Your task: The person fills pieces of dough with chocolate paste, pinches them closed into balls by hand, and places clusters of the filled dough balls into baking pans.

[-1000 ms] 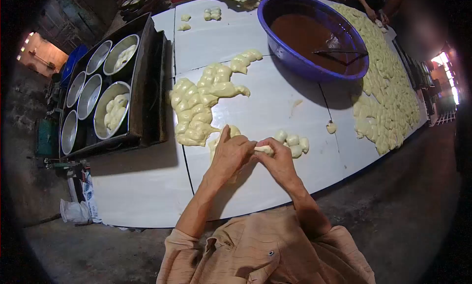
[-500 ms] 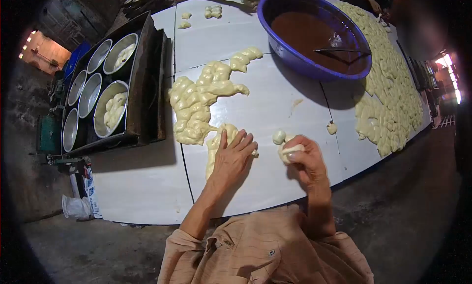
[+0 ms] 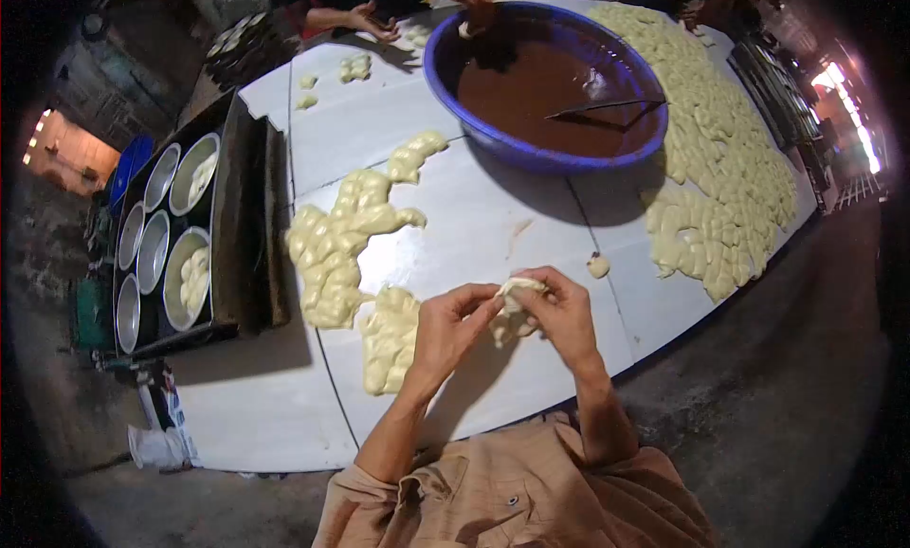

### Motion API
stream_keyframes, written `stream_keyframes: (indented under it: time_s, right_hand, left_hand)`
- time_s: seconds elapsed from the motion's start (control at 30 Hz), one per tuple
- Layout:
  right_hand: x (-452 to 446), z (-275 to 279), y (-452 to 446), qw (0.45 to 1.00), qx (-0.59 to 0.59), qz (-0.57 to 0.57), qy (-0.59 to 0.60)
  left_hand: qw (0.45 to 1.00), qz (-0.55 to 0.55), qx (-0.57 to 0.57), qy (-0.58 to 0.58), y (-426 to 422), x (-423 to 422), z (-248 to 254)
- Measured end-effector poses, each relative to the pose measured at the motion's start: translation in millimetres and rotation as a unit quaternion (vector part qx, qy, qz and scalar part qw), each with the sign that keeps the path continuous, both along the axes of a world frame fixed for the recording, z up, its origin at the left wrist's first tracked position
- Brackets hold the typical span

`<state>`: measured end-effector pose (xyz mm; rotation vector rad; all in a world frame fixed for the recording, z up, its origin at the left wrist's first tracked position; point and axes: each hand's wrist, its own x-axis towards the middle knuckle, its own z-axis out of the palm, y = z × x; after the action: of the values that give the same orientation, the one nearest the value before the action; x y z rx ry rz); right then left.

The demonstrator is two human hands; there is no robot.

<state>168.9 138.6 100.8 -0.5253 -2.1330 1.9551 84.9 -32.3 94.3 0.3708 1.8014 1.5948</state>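
Observation:
Between my two hands, a small cluster of pale dough [image 3: 515, 311] is pinched above the table, partly hidden by the fingers. My left hand [image 3: 458, 328] grips its left edge with thumb and fingertips. My right hand [image 3: 561, 313] holds its top and right side, fingers curled round it. Just left of my left hand lies a flat patch of yellowish dough [image 3: 387, 344]. A larger lumpy mass of dough [image 3: 327, 254] spreads behind that patch. A small dough piece [image 3: 598, 265] sits to the right of my hands.
A purple basin [image 3: 531, 155] of brown liquid stands at the back, with another person's hand [image 3: 474, 12] over its rim. Another hand [image 3: 374, 22] reaches in beside it. Round metal tins [image 3: 153, 249] fill a dark tray at left. Dough pieces [image 3: 720, 169] cover the table's right side.
My left hand has lifted off the dough patch and met my right hand at the small dough cluster. The view has shifted. Other people's hands have appeared by the basin.

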Motion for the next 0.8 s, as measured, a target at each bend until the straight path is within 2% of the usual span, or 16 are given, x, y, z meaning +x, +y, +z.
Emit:
stream_keyframes:
  time_s: [0.03,0.1,0.13,0.2,0.23,0.27,0.3,0.37,0.43,0.53,0.57,0.6,0.67,0.73,0.77,0.8]
  right_hand:
    - [0,-1,3,0.995,0.080,-0.021,0.047]
    - [2,8,15,0.994,0.094,-0.041,0.030]
    - [2,9,19,0.994,0.090,-0.046,0.041]
    - [-1,15,20,0.993,0.077,-0.066,0.059]
    - [-5,27,12,0.988,-0.059,-0.083,0.114]
    - [-5,40,15,0.966,-0.217,-0.059,0.125]
    - [-6,46,19,0.919,-0.370,-0.031,0.132]
    - [-16,52,30,0.908,-0.395,-0.031,0.134]
    - [-29,56,45,0.904,-0.409,-0.022,0.122]
    - [-60,57,83,0.929,-0.344,0.015,0.132]
    - [-79,62,98,0.947,-0.277,-0.005,0.162]
    - [-99,70,116,0.970,-0.180,-0.005,0.164]
    - [-134,82,156,0.996,-0.037,0.036,0.070]
    - [-169,70,186,0.976,0.177,0.112,-0.061]
    - [-180,69,190,0.941,0.277,0.144,-0.132]
    - [-188,60,192,0.910,0.328,0.190,-0.165]
  left_hand:
    - [0.999,0.026,0.031,0.004,6,4,-2]
    - [0.992,0.078,0.095,0.010,26,11,-4]
    - [0.976,0.116,0.080,0.169,42,14,13]
    - [0.939,0.134,0.192,0.251,69,10,18]
    - [0.914,0.142,0.246,0.290,80,9,19]
    - [0.917,0.111,0.268,0.275,89,12,18]
    - [0.888,0.088,0.252,0.373,99,10,0]
    - [0.884,0.155,0.326,0.297,127,7,9]
    - [0.903,0.123,0.346,0.223,138,3,-2]
    - [0.943,0.094,0.306,0.090,137,0,-9]
    - [0.958,0.097,0.268,0.037,128,4,-5]
    - [0.969,0.088,0.229,0.032,117,1,-5]
    - [0.983,0.086,0.157,0.040,93,-6,-6]
    - [0.988,0.110,0.091,0.055,74,-12,-2]
    - [0.987,0.126,0.077,0.062,66,-15,-5]
    - [0.986,0.131,0.076,0.063,60,-16,-7]
